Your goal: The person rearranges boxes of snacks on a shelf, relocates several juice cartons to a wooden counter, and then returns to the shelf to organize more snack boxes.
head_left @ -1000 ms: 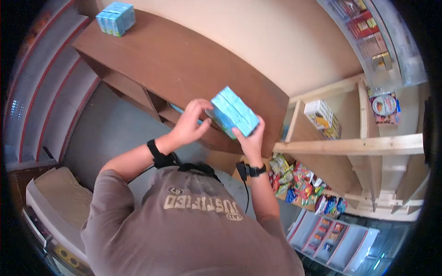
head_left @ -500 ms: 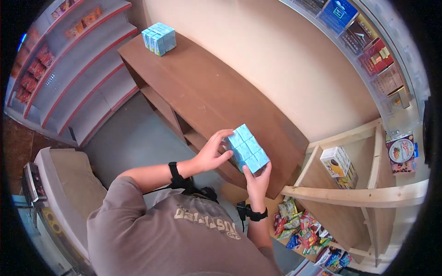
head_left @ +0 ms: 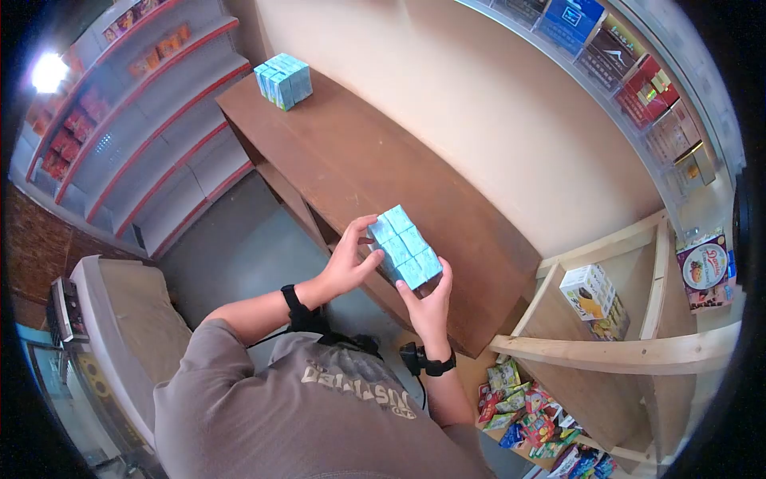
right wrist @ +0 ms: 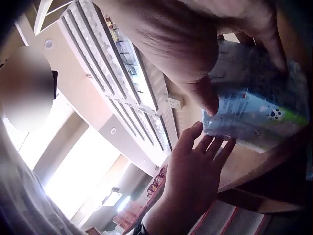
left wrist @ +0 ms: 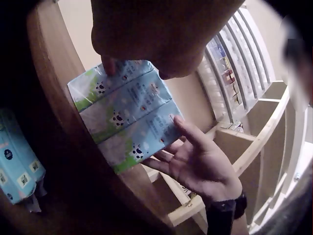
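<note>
Blue pack (head_left: 407, 249) is held up at the brown cabinet's (head_left: 343, 152) near long edge. Its right end is gripped by thumb and fingers of the right hand (head_left: 431, 310); its left end is pinched by the left hand (head_left: 345, 263). A similar pack (head_left: 283, 82) is stood at the far left corner. Two-handed handling is judged in hand; an even grip seems called for next.

Head view above, facing forward and down, wrist views close and tilted — all sharing the blue pack (head_left: 405, 246)
</note>
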Demonstrator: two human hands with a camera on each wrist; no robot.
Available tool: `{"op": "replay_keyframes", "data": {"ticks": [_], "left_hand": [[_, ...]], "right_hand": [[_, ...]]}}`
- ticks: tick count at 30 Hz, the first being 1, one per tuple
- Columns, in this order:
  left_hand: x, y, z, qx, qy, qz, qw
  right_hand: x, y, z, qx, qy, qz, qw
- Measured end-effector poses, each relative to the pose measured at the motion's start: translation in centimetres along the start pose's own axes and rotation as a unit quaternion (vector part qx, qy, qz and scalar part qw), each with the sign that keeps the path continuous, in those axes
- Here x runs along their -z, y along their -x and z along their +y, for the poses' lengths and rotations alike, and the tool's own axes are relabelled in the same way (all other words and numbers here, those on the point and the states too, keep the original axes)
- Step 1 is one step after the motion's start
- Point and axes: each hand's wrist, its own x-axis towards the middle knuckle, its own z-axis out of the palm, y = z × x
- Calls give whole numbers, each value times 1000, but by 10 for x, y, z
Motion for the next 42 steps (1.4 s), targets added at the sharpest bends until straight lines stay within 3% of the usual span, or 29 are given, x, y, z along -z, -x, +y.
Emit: {"op": "replay_keyframes", "data": {"ticks": [7,9,15,17,21,25,26,32,34,35,36,42], "left_hand": [[31,-21,-7,-7,7,42,999],[48,-28,-13,-40,-68,78,994],[110,-57,-47,-87,-247,33,965],[133,-71,-58,-83,-243,40,966],[171,-99,-85,-94,-296,53,949],[185,-119,-96,-114,-324,32,939],[182,-124,-92,-105,-324,-7,940],[170,-123,-114,-161,-322,-59,931],[166,-122,-113,-182,-326,-87,924],[165,-122,-113,-176,-324,-83,926],[167,-124,-115,-172,-323,-77,927],[168,-125,-114,-176,-327,-98,923]], "right_hand": [[-32,-40,4,3,-16,14,1000],[-50,-62,-2,7,-30,15,999],[-110,-147,-14,46,14,20,999],[-134,-181,-8,44,-25,7,999],[-177,-238,5,62,27,34,997],[-198,-264,-5,48,-11,38,998],[-196,-266,-2,20,-14,31,999],[-197,-269,-6,50,-53,14,997],[-190,-259,10,51,-25,5,998],[-183,-247,16,51,85,24,995],[-177,-229,5,44,112,27,992],[-126,-98,-28,-10,-101,112,988]]}}
